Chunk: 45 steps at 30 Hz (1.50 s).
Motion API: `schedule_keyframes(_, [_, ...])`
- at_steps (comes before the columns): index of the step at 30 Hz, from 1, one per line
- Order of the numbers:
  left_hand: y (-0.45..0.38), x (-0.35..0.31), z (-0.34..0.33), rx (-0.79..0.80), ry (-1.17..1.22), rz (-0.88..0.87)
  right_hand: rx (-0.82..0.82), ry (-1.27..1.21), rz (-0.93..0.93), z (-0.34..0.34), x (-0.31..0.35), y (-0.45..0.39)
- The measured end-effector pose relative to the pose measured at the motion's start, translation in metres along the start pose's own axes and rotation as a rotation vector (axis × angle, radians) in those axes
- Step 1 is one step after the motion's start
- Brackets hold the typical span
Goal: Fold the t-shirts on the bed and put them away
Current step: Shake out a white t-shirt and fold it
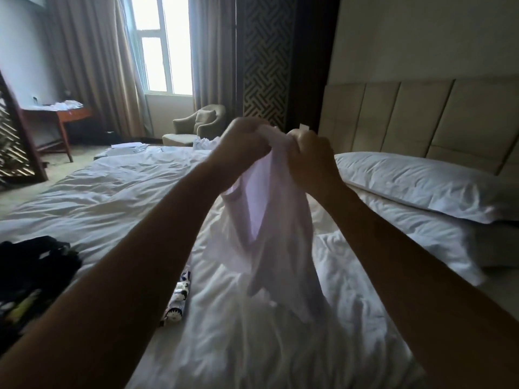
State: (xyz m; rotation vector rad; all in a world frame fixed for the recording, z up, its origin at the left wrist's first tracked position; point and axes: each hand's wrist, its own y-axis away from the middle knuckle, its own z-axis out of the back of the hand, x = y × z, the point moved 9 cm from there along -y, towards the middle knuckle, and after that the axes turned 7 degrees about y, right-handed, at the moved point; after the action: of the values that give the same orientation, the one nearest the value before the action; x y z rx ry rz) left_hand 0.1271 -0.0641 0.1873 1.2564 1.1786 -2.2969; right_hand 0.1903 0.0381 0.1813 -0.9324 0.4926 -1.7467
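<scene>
A white t-shirt [269, 228] hangs in the air over the bed [112, 197], its lower part draped onto the sheets. My left hand [241, 141] and my right hand [311, 155] are raised close together and both grip the shirt's top edge in curled fingers. A patterned black-and-white garment [179, 299] lies on the bed just left of the hanging shirt. A dark garment with yellow print [31, 279] lies at the bed's left edge.
Two white pillows [421, 186] lie stacked at the right against a padded headboard [421, 116]. Beyond the bed stand an armchair [196, 127], a wooden desk [56, 119] with white items, and a curtained window [160, 46].
</scene>
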Motion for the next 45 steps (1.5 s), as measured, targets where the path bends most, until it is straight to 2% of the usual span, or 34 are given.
schedule_keyframes(1, [-0.002, 0.007, 0.006, -0.071, -0.016, -0.002, -0.052, 0.009, -0.003, 0.008, 0.002, -0.004])
schedule_keyframes(3, [0.003, 0.007, 0.008, -0.154, -0.299, -0.073, -0.123, -0.02, 0.007, 0.027, 0.01, -0.012])
schedule_keyframes(4, [0.008, 0.009, 0.01, -0.207, -0.441, -0.102, -0.119, -0.052, 0.012, 0.035, 0.015, -0.014])
schedule_keyframes(6, [0.018, 0.011, 0.015, -0.297, -0.565, -0.11, -0.03, -0.163, 0.017, 0.04, 0.022, -0.019])
schedule_keyframes(8, [0.024, 0.024, 0.021, -0.333, -0.711, 0.01, 0.069, -0.253, 0.021, 0.038, 0.028, -0.02])
schedule_keyframes(11, [0.037, 0.054, 0.029, -0.235, -0.814, 0.24, 0.208, -0.352, -0.013, 0.037, 0.027, -0.01])
schedule_keyframes(13, [0.043, 0.069, 0.03, -0.164, -0.728, 0.295, 0.297, -0.386, -0.036, 0.033, 0.02, 0.001])
schedule_keyframes(16, [0.051, 0.093, 0.02, -0.063, -0.254, 0.374, 0.433, -0.387, -0.063, 0.02, 0.004, 0.015])
schedule_keyframes(18, [0.055, 0.106, 0.012, 0.039, -0.101, 0.388, 0.51, -0.211, -0.027, 0.011, -0.008, 0.018])
schedule_keyframes(21, [0.049, 0.126, 0.01, 0.254, -0.247, 0.379, 0.573, 0.33, 0.185, -0.003, -0.026, 0.011])
schedule_keyframes(23, [0.041, 0.138, 0.01, 0.418, -0.368, 0.389, 0.585, 0.476, 0.224, -0.01, -0.042, -0.003])
schedule_keyframes(25, [0.02, 0.151, 0.014, 0.477, -0.429, 0.383, 0.543, 0.502, 0.226, -0.021, -0.059, -0.026])
schedule_keyframes(28, [-0.027, 0.154, 0.025, 0.358, -0.405, 0.317, 0.359, 0.421, 0.245, -0.034, -0.072, -0.058])
schedule_keyframes(31, [-0.064, 0.139, 0.043, 0.205, -0.482, 0.254, 0.228, 0.369, 0.179, -0.024, -0.084, -0.088])
schedule_keyframes(33, [-0.08, 0.124, 0.055, 0.174, -0.459, 0.253, 0.239, 0.35, 0.123, -0.014, -0.092, -0.105])
schedule_keyframes(38, [-0.128, 0.053, 0.088, 0.274, -0.323, 0.249, 0.382, 0.226, 0.05, 0.025, -0.083, -0.166])
schedule_keyframes(40, [-0.151, 0.02, 0.107, 0.207, -0.252, 0.222, 0.387, 0.188, 0.024, 0.047, -0.071, -0.192])
schedule_keyframes(43, [-0.177, -0.007, 0.129, 0.023, -0.11, 0.244, 0.371, 0.213, 0.011, 0.073, -0.053, -0.225])
schedule_keyframes(45, [-0.191, -0.023, 0.138, -0.069, -0.1, 0.232, 0.339, 0.229, 0.005, 0.09, -0.044, -0.245])
